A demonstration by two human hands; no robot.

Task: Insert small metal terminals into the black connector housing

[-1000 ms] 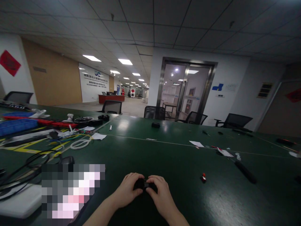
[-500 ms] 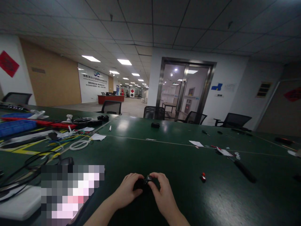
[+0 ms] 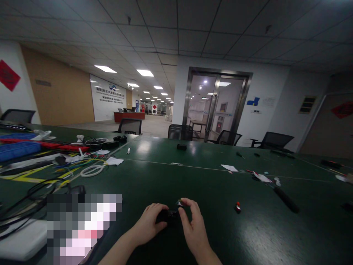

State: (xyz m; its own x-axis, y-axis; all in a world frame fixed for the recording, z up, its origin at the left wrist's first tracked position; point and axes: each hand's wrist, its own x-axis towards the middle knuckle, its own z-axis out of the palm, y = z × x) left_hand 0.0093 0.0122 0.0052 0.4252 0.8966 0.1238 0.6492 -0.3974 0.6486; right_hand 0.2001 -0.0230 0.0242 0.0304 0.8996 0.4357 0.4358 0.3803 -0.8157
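My left hand [image 3: 152, 222] is closed around a small black block-like object [image 3: 171, 214] low over the green table, just in front of me. Thumb and forefinger of my right hand [image 3: 192, 224] pinch a small dark piece with a shiny, pale edge [image 3: 179, 203]. That piece is held above the right end of the black object; whether the two touch I cannot tell. Its exact kind is too small to make out. To the right of my hands lies a small red, white and black item [image 3: 237, 207].
On the left are a pixelated screen [image 3: 88, 228], a white box [image 3: 23, 237], black cables [image 3: 30, 198], a coiled white cable [image 3: 92, 170] and blue trays [image 3: 20, 150]. A black-handled tool [image 3: 286, 199] lies at right. Another small black object [image 3: 181, 147] sits farther back.
My right hand has lifted slightly, up and to the right, with the small piece pinched, baring more of the black object. My left hand has stayed in place.
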